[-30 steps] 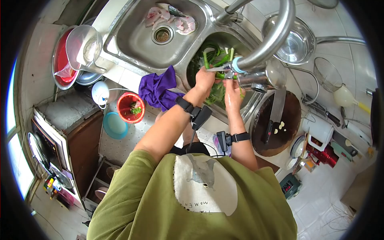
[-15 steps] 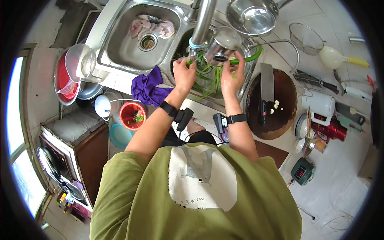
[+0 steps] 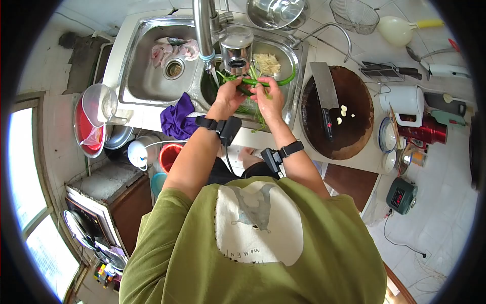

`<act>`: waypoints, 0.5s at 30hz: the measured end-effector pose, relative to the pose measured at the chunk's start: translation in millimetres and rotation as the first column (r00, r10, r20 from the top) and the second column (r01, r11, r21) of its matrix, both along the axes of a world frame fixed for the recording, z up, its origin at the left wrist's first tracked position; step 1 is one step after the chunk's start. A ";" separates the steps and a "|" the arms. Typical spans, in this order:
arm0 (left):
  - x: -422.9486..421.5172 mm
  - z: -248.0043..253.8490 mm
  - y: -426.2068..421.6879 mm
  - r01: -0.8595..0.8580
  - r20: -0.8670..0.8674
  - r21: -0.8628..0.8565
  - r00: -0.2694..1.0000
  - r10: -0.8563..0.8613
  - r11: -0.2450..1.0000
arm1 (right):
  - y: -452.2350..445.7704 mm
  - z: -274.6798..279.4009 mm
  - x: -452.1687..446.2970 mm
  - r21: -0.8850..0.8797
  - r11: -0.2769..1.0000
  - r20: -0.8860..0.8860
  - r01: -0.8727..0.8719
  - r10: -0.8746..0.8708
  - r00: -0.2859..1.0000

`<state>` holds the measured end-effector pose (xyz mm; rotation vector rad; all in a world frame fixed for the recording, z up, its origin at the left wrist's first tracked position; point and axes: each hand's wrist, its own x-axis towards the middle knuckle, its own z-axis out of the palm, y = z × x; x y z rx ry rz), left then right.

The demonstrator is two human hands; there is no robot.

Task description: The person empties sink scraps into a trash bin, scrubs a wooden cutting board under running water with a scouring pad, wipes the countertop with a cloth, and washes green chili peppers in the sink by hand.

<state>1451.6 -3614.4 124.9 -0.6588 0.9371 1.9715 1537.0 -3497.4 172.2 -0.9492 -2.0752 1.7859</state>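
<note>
Over the right sink basin, my two hands are close together with long green chili peppers between them. My left hand has its fingers closed around the left ends of the peppers, near the running water. My right hand pinches the long curved green chili pepper, whose tip sticks out to the right. Leafy green stems hang below and lie in the basin. Pale shredded pieces rest at the basin's back. The steel faucet and its filter cylinder stand just beyond my hands.
Raw fish pieces lie in the left basin. A purple cloth hangs over the front edge. To the right, a cleaver and garlic cloves rest on a round chopping board. A steel pan stands behind.
My hands have come closer together, the right one moving in toward the left, both now at the chili peppers. The view has shifted, showing the pale shreds in the basin.
</note>
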 end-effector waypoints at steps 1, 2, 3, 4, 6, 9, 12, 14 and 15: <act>-2.4 12.2 -2.4 -0.027 -0.026 -0.003 0.999 0.027 1.000 | 6.5 -6.4 3.5 -0.169 0.986 0.019 -0.001 0.005 1.000; -7.2 11.3 -2.9 -0.075 -0.014 -0.103 0.997 0.074 0.992 | 13.1 -0.3 7.8 -0.218 0.973 0.059 0.069 -0.057 0.997; -8.9 3.0 -6.5 -0.157 -0.110 -0.141 0.984 0.142 0.977 | 23.5 -1.0 11.8 -0.237 0.963 0.093 0.126 -0.107 0.990; -9.5 -5.5 -11.7 -0.163 -0.240 -0.247 0.965 0.102 0.955 | 34.4 -1.7 16.1 -0.230 0.962 0.142 0.146 -0.116 0.983; -7.4 1.5 -20.1 -0.182 -0.477 -0.427 0.877 -0.049 0.886 | 54.1 -5.8 19.5 -0.121 0.972 0.196 0.202 -0.177 0.965; -4.8 0.1 -28.4 -0.211 -0.610 -0.436 0.784 -0.116 0.875 | 68.6 -2.5 15.3 0.196 0.972 0.146 0.126 -0.156 0.977; -3.3 -3.3 -36.9 -0.240 -0.666 -0.487 0.724 -0.179 0.840 | 77.0 -5.6 8.2 0.127 0.865 0.315 -0.486 0.429 0.847; -2.2 4.4 -41.5 -0.215 -0.674 -0.416 0.725 -0.141 0.884 | 81.6 -0.6 -7.5 0.164 0.564 0.540 -0.809 0.636 0.552; -0.5 10.5 -45.6 -0.215 -0.672 -0.417 0.727 -0.140 0.883 | 86.9 -15.2 -17.5 0.162 0.562 0.541 -0.811 0.637 0.550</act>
